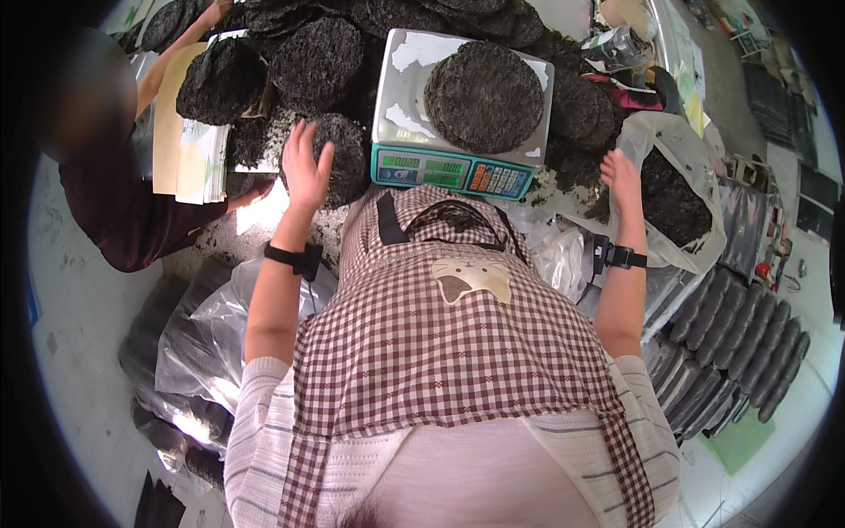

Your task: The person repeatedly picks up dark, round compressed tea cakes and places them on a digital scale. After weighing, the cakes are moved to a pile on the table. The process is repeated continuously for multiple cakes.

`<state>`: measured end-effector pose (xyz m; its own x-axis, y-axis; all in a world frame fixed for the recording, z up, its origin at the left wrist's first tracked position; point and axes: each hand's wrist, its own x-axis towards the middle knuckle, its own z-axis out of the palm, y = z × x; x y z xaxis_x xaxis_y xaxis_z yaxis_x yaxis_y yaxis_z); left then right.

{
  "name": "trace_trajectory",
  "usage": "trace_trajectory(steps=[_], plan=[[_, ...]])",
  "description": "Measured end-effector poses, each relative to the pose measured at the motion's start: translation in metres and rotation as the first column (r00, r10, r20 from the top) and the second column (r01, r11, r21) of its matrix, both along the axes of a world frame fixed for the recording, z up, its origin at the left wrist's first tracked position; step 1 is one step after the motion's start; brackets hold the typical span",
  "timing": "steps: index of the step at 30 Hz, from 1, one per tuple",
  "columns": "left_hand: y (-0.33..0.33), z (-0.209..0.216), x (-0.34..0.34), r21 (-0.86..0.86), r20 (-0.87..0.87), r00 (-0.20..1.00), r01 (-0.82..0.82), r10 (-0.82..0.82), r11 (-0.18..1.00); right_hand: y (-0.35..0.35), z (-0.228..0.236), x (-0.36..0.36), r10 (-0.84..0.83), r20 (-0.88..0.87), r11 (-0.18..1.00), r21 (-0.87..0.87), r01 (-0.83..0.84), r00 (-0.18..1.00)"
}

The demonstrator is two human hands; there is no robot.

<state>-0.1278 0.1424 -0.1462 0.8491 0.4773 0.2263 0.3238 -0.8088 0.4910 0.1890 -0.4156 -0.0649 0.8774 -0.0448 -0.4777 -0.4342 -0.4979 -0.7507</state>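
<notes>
A dark, round, fibrous disc, which looks like dried seaweed, lies flat on the right part of the pan of a digital scale with a teal front and lit display. Neither hand touches it. My left hand is left of the scale with thumb and fingers stretched out, in front of another dark disc; whether it touches that disc I cannot tell. On the scale's right, my right hand is raised with nothing in it, its fingers loosely extended beside a clear plastic bag of loose dark seaweed.
More dark discs are piled behind and left of the scale. A stack of paper or card stands at the left, beside a co-worker in a dark sleeve. Clear jar lies at the back right. Packed dark rolls are stacked lower right.
</notes>
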Motion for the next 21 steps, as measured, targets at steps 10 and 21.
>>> trace_trajectory(steps=[10,21], plan=[[-0.086,0.038,0.198,-0.224,0.326,0.935,0.22,-0.139,0.949,0.168,-0.013,0.02,0.613,0.248,0.749,-0.487,-0.45,0.75],[-0.116,0.053,0.185,-0.072,0.289,0.953,0.119,-0.093,0.99,0.219,-0.035,0.008,0.085,0.205,0.781,0.594,-0.193,0.975]])
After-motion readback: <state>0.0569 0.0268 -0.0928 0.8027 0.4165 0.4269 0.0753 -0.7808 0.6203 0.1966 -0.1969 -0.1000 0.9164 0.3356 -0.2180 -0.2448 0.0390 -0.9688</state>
